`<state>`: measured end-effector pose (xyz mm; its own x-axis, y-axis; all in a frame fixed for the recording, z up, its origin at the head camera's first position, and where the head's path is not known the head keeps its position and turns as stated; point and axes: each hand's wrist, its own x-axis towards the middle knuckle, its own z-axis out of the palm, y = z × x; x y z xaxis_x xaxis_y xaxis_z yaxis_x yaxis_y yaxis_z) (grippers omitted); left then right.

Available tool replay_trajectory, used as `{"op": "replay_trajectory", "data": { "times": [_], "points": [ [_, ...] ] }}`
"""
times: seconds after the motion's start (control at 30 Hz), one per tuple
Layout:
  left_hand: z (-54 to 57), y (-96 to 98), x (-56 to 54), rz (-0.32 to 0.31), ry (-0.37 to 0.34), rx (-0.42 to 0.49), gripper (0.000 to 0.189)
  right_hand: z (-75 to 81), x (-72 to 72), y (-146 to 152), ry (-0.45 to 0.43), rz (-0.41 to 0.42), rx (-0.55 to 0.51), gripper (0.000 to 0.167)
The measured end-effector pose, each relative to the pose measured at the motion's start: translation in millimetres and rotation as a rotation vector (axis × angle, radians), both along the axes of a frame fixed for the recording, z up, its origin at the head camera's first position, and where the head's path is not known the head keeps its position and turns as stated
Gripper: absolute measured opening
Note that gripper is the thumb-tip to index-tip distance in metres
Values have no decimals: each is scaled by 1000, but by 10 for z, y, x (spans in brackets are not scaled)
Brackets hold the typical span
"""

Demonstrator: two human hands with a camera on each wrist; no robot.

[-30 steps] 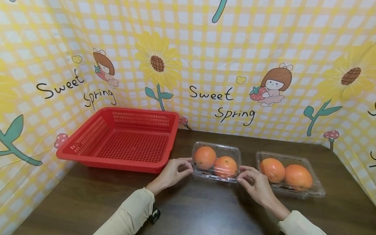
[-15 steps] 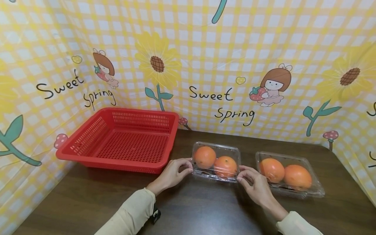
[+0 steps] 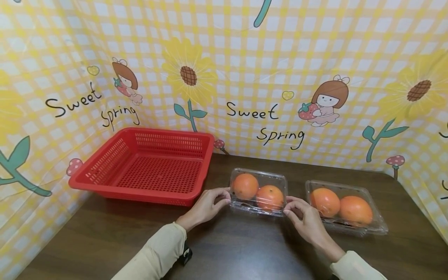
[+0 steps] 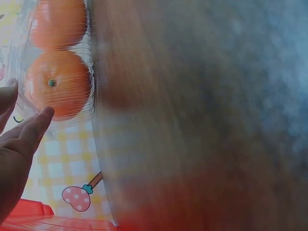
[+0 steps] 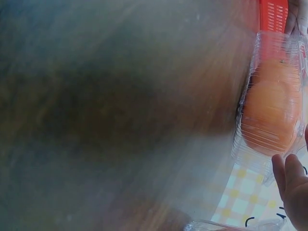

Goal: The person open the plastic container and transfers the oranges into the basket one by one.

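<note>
A clear plastic clamshell box (image 3: 259,177) with two oranges inside sits on the brown table, between my hands. Its left end is held by my left hand (image 3: 206,206), thumb and fingertips at the edge. At the opposite end, my right hand (image 3: 308,221) grips the near right corner. One orange (image 3: 245,186) lies left in the box, the other orange (image 3: 270,197) right of it and slightly nearer. Up close in the left wrist view, ribbed plastic covers an orange (image 4: 57,84) with a green stem spot, the left fingers (image 4: 36,127) at the box's corner.
To the right lies a second clear clamshell box (image 3: 364,192), also with two oranges. A red slotted basket (image 3: 161,175) stands at the left, its corner close to my left hand. A yellow checked cloth (image 3: 245,70) hangs behind the table (image 3: 231,249).
</note>
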<state>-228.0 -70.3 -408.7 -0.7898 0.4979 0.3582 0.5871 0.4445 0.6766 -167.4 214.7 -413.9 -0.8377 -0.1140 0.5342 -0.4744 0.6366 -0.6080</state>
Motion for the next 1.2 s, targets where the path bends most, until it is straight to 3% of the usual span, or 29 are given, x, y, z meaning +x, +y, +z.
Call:
{"op": "replay_trajectory", "data": {
  "times": [0.27,0.53,0.87,1.2],
  "points": [
    [0,6,11,-5,-17,-6,6,27,10,-5,12,-8,22,19],
    [18,-13,1,-33,42,-34,6,29,18,5,45,-1,51,22],
    [32,-50,30,-3,32,-51,6,-4,11,15,38,26,15,22],
    [70,-12,16,-17,107,-127,5,4,13,14,25,23,-3,21]
  ]
}}
